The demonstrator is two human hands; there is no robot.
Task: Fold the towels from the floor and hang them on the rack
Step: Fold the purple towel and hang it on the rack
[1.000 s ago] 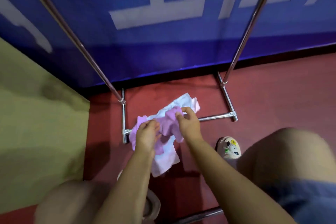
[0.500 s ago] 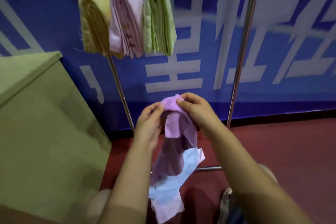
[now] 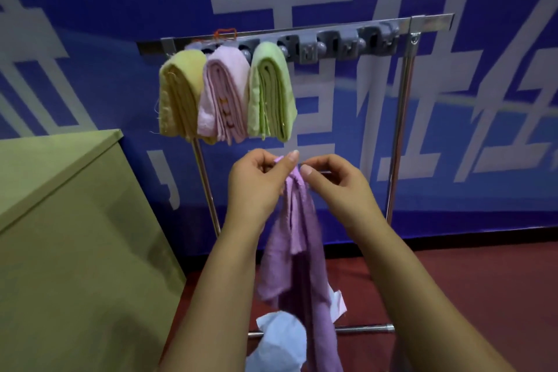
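Left hand [image 3: 256, 187] pinches the purple towel [image 3: 297, 251], right hand [image 3: 338, 187] at 3 o'clock barely grips; it may slip floorward.

We lose the purple towel [image 3: 297, 254] and light blue cloth [image 3: 282, 338] at the bottom edge; the purple towel hides the rack's [image 3: 401, 130] lower bar.

both arms raised, left hand [image 3: 256, 187] pinching, right hand [image 3: 335, 187] half curled.
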